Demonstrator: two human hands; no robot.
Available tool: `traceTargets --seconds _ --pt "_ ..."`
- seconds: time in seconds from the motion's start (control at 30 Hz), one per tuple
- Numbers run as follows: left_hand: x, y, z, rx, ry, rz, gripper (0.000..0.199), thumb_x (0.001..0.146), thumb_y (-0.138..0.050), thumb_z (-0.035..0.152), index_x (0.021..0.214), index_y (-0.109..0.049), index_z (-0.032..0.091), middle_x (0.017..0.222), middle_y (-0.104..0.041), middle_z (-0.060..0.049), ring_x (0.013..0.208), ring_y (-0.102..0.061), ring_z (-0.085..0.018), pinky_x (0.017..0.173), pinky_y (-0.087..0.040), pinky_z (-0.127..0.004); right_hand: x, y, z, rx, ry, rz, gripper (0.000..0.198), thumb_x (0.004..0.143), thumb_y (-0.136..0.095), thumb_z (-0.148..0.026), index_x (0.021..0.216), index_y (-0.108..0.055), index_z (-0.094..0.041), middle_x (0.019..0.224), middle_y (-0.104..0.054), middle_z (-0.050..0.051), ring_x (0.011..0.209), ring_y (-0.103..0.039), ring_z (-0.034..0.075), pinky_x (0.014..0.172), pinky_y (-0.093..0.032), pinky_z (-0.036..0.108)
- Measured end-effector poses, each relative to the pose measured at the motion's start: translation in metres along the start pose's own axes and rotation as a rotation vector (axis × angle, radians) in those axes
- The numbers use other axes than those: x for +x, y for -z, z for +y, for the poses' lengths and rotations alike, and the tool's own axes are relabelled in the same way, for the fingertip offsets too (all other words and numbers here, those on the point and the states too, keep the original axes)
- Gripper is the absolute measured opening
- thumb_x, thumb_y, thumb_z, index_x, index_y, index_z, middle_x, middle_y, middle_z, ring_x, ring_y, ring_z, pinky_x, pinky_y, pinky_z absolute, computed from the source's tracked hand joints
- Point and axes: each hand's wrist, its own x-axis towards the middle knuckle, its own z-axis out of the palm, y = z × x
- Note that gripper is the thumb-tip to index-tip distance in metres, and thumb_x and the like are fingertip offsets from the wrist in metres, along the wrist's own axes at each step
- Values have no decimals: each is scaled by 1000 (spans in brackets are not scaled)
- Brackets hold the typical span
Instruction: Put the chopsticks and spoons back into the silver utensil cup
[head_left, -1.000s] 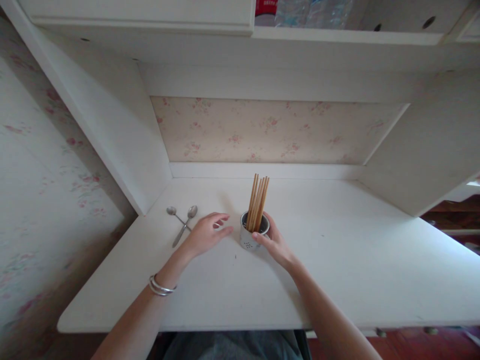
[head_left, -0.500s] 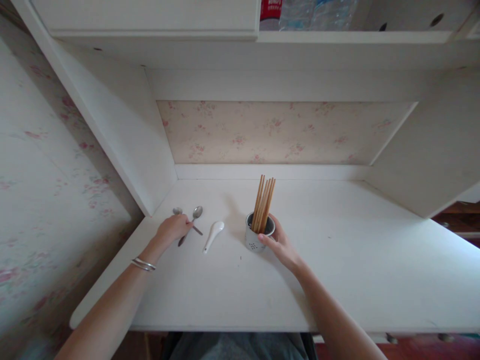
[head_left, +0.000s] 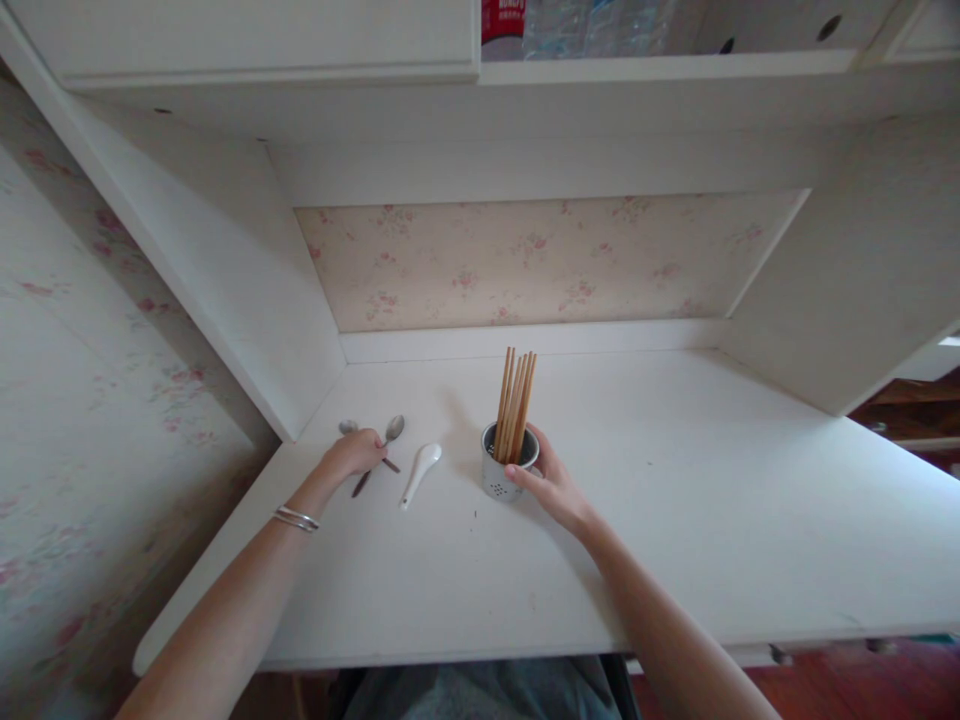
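My left hand (head_left: 355, 455) is closed in a pinch on the handle of a metal spoon (head_left: 395, 428), near its bowl. A second metal spoon (head_left: 347, 427) crosses beneath my fingers, its middle hidden by the hand. To their right a white ceramic soup spoon (head_left: 421, 472) lies on the desk. My right hand (head_left: 551, 485) wraps round the right side of a pale metal cup (head_left: 498, 482) with small holes in its wall, thumb at the front. Several wooden chopsticks (head_left: 516, 405) stand in the cup, leaning slightly right.
The white desk (head_left: 675, 540) has side panels left and right and a floral back wall (head_left: 555, 260). Low overhead runs a shelf (head_left: 570, 105) holding plastic bottles (head_left: 592, 28) and a red package (head_left: 503, 20). Flowered wallpaper (head_left: 112, 400) borders the desk's left side.
The camera view has shifted a little. The left fingers and the metal spoon have moved slightly right relative to the ceramic spoon. My right hand stays on the cup.
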Motion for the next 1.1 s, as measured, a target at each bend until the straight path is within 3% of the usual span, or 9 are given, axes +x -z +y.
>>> traceTargets --seconds 0.13,0.37,0.47,0.57,0.77,0.9,1.1 --pt "-2 4 6 -57 -15 -7 20 69 -57 32 58 -63 16 61 -66 -6 65 -62 -21 60 -37 -25 0 -1 -2 2 16 3 71 75 -75 -41 137 -41 -28 129 -59 7 117 -56 28 103 -40 49" --pt "-17 20 29 -249 -87 70 22 74 -52 34 70 -63 16 62 -63 -2 66 -60 -19 58 -38 -26 -1 -1 -3 -15 20 10 71 76 -74 -41 137 -42 -27 129 -59 8 117 -55 29 103 -40 49" --pt "-34 35 54 -472 -180 73 29 79 -51 41 89 -62 16 77 -66 -2 70 -61 -16 59 -43 -24 -1 -1 0 -15 -1 15 72 75 -75 -40 138 -41 -28 128 -60 8 116 -56 28 101 -41 48" --pt "-52 54 86 -914 -287 117 39 71 -67 39 100 -60 13 89 -66 -6 78 -62 -16 63 -47 -25 0 0 2 -13 7 21 72 75 -75 -40 137 -41 -28 129 -59 7 117 -55 28 102 -41 47" --pt "-70 77 144 -1237 -429 241 42 70 -74 40 101 -63 13 87 -68 -6 77 -63 -15 68 -51 -28 -2 -1 1 -28 -2 30 73 75 -75 -40 138 -41 -28 129 -59 7 117 -56 28 102 -40 48" --pt "-71 65 166 -1301 -414 274 33 71 -73 39 89 -64 13 82 -68 -5 77 -65 -16 66 -54 -27 -2 -2 -2 -20 28 18 69 76 -75 -39 136 -42 -28 128 -60 7 116 -56 28 101 -42 47" --pt "-62 24 174 -1127 -405 348 29 72 -70 41 85 -66 16 81 -70 -6 74 -66 -17 63 -54 -26 -1 -2 -4 -5 72 -14 69 77 -75 -37 136 -40 -24 130 -58 9 116 -57 26 100 -42 45"
